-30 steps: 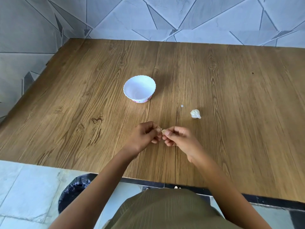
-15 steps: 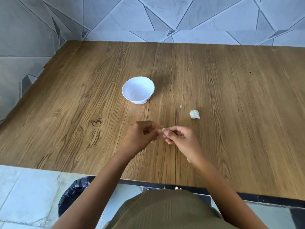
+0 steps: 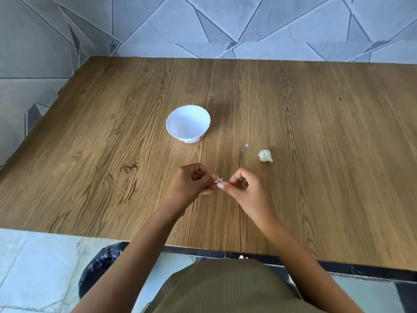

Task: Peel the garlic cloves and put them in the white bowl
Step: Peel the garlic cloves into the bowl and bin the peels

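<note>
My left hand (image 3: 191,184) pinches a small garlic clove (image 3: 218,178) above the wooden table (image 3: 90,154), with papery skin sticking out of it. My right hand (image 3: 244,188) meets it from the right, thumb and forefinger pinching the skin at the clove's tip. A white scalloped bowl (image 3: 188,123) stands beyond the hands, slightly left, and looks empty. A garlic bulb (image 3: 265,155) lies on the table to the right of the bowl, past my right hand.
A tiny flake of skin (image 3: 246,145) lies between bowl and bulb. A black-lined bin (image 3: 99,267) sits on the tiled floor below the table's near edge, at the left. Tiled walls close in the far side and the left.
My right hand has drawn slightly to the right, and a bit of skin now shows between the two hands. The camera view has shifted a little.
</note>
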Motion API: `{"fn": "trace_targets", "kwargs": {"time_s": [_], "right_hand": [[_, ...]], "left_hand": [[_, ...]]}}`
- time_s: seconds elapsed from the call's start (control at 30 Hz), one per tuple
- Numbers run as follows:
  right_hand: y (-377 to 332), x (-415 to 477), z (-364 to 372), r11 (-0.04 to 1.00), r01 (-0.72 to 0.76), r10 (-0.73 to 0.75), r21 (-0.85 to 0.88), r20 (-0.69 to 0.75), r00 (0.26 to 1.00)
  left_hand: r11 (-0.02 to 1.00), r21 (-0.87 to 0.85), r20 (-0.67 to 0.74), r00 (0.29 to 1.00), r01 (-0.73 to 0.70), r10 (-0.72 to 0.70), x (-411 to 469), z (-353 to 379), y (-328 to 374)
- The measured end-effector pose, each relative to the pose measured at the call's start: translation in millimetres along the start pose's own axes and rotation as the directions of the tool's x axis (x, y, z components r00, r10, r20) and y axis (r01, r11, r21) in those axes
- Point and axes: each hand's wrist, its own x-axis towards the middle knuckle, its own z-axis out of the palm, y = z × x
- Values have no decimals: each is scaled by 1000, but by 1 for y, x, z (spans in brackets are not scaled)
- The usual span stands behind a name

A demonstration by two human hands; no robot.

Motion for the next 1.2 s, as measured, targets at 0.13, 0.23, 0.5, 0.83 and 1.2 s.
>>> {"fn": "trace_targets", "kwargs": {"time_s": [0.13, 0.23, 0.5, 0.83, 1.2], "right_hand": [[-1, 3, -1, 984, -74, 57, 163, 109, 992], [-3, 2, 2, 954, -144, 111, 263, 137, 984], [-6, -1, 3, 863, -254, 210, 437, 147, 967], [-7, -3, 6, 922, -102, 87, 373, 56, 995], [-1, -10, 10, 921, 373, -376, -110, -8, 927]], "left_hand": [[998, 51, 16, 999, -48, 48, -1, 0, 4], [979, 155, 25, 992, -129, 127, -2, 0, 7], [990, 96, 39, 994, -104, 101, -6, -1, 6], [1000, 17, 63, 998, -25, 23, -10, 0, 5], [979, 201, 263, 964, -19, -35, -4, -6, 5]]}}
